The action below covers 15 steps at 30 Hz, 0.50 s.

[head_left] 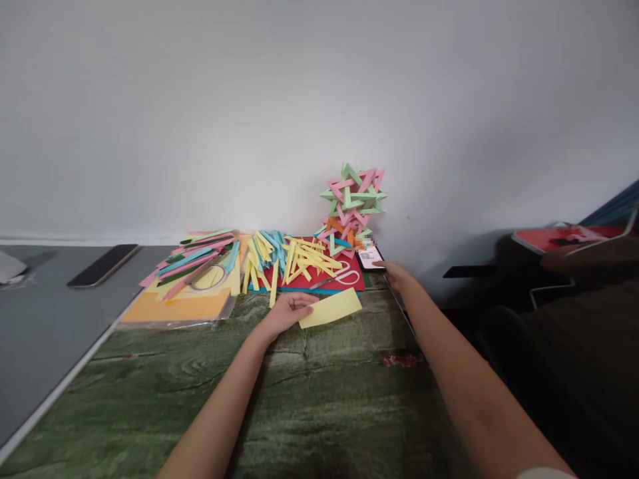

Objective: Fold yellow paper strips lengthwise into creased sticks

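My left hand (288, 314) pinches the left end of a yellow paper rectangle (333, 309), held just over the green wood-patterned tabletop. At the table's right edge, my right hand (397, 274) grips the lower right corner of a phone (370, 258) with a lit screen. Part of that screen is blurred out. Beyond the yellow paper lie scissors with white handles (348, 274) on red sheets (355, 283). Folded yellow strips (304, 256) are heaped beside them. Behind the phone stands a pink and green folded-paper star ball (353, 193), on more folded paper pieces.
Pink, green and blue paper strips (200, 256) pile at the left, with a round metal-rimmed object (207, 278) and orange paper (174, 306) in a clear sleeve. A dark phone (103, 265) lies on the grey surface further left. A wall closes off the back. Dark furniture stands right.
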Each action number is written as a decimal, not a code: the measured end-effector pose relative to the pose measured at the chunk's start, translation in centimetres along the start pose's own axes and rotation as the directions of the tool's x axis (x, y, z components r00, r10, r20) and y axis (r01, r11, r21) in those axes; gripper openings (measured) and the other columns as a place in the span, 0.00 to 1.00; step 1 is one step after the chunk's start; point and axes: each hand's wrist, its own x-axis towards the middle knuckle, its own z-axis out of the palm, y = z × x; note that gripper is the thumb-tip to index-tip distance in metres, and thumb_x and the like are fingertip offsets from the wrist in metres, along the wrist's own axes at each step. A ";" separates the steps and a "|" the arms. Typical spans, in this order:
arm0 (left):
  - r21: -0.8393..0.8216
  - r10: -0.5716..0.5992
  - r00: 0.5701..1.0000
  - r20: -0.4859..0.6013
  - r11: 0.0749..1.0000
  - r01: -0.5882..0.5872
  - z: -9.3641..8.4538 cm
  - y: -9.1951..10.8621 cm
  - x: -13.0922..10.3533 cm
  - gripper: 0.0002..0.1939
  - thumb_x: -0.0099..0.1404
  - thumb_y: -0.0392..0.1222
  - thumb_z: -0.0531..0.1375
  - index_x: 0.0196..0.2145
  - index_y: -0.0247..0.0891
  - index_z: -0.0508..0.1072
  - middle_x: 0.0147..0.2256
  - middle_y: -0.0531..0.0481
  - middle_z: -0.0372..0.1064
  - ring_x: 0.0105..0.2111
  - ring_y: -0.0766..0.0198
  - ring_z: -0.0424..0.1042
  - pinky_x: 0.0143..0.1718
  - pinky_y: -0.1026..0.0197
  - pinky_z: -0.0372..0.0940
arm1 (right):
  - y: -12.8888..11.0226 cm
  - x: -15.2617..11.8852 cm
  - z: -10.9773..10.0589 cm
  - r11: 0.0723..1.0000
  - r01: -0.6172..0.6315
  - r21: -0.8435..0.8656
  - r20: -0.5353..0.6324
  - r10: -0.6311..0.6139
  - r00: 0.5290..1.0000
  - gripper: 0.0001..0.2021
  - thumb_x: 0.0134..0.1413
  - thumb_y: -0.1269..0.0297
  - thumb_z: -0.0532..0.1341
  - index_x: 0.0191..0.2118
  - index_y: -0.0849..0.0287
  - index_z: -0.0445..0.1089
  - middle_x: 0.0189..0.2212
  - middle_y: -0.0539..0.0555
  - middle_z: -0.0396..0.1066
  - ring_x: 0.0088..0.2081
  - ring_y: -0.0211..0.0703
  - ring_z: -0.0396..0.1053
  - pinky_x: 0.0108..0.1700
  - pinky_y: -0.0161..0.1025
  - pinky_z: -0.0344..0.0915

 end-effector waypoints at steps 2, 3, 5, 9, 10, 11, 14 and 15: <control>-0.054 -0.019 1.000 0.018 0.998 0.020 -0.2 0.2 -0.2 0.20 0.45 0.41 0.65 0.38 0.33 0.72 0.32 0.46 0.73 0.31 0.63 0.70 0.32 0.64 0.61 | 0.1 -0.1 0.0 1.000 0.006 -0.011 0.000 -0.006 1.000 0.09 0.38 0.73 0.63 0.32 0.68 0.69 0.20 0.56 0.71 0.24 0.42 0.69 0.28 0.37 0.67; -0.076 -0.024 1.000 0.017 0.997 0.025 -0.3 0.3 -0.2 0.22 0.44 0.41 0.65 0.39 0.33 0.71 0.33 0.45 0.73 0.31 0.63 0.70 0.32 0.64 0.61 | 0.1 -0.1 0.1 1.000 0.016 -0.015 -0.004 -0.017 1.000 0.09 0.38 0.73 0.63 0.31 0.68 0.69 0.19 0.56 0.71 0.24 0.42 0.69 0.28 0.37 0.67; -0.113 -0.023 1.000 0.011 0.993 0.025 -0.4 0.5 -0.3 0.25 0.44 0.40 0.66 0.42 0.34 0.70 0.33 0.46 0.73 0.31 0.63 0.70 0.33 0.63 0.61 | 0.2 -0.3 0.3 0.999 0.042 -0.023 -0.021 -0.043 0.999 0.08 0.38 0.73 0.63 0.30 0.68 0.69 0.19 0.56 0.71 0.24 0.41 0.69 0.28 0.37 0.67; -0.134 -0.012 0.999 -0.043 0.991 0.006 -0.5 0.4 -0.3 0.23 0.44 0.41 0.66 0.40 0.35 0.70 0.31 0.46 0.73 0.30 0.64 0.70 0.32 0.64 0.61 | 0.2 -0.8 0.7 0.991 0.127 -0.054 -0.097 -0.131 0.987 0.07 0.37 0.74 0.63 0.29 0.67 0.69 0.19 0.55 0.70 0.25 0.41 0.69 0.28 0.37 0.66; -0.136 -0.010 0.999 -0.045 0.991 0.004 -0.4 0.4 -0.2 0.22 0.45 0.42 0.65 0.40 0.35 0.70 0.32 0.46 0.73 0.30 0.64 0.70 0.32 0.64 0.61 | 0.2 -0.9 0.8 0.986 0.153 -0.066 -0.127 -0.161 0.979 0.08 0.36 0.73 0.64 0.29 0.67 0.69 0.20 0.54 0.70 0.25 0.42 0.69 0.28 0.37 0.66; -0.139 -0.008 0.999 -0.045 0.990 0.002 -0.4 0.3 -0.2 0.22 0.45 0.42 0.65 0.39 0.35 0.71 0.32 0.46 0.72 0.30 0.64 0.70 0.32 0.64 0.61 | 0.2 -1.1 0.9 0.980 0.182 -0.080 -0.161 -0.193 0.968 0.09 0.36 0.73 0.64 0.30 0.67 0.69 0.20 0.54 0.70 0.26 0.42 0.69 0.29 0.37 0.66; -0.158 0.005 0.999 -0.048 0.987 -0.013 -0.4 0.2 0.0 0.21 0.47 0.43 0.64 0.40 0.35 0.71 0.34 0.45 0.72 0.32 0.63 0.70 0.34 0.64 0.61 | 0.2 -2.1 1.3 0.951 0.278 -0.135 -0.288 -0.306 0.907 0.17 0.37 0.70 0.63 0.38 0.68 0.67 0.29 0.57 0.71 0.34 0.44 0.68 0.36 0.39 0.64; -0.164 0.008 0.998 -0.057 0.986 -0.018 -0.4 0.1 0.0 0.20 0.48 0.43 0.64 0.40 0.35 0.71 0.34 0.45 0.72 0.32 0.64 0.70 0.34 0.64 0.61 | 0.3 -2.7 1.5 0.936 0.317 -0.157 -0.337 -0.352 0.873 0.21 0.38 0.70 0.62 0.43 0.67 0.64 0.35 0.59 0.70 0.38 0.45 0.67 0.40 0.40 0.63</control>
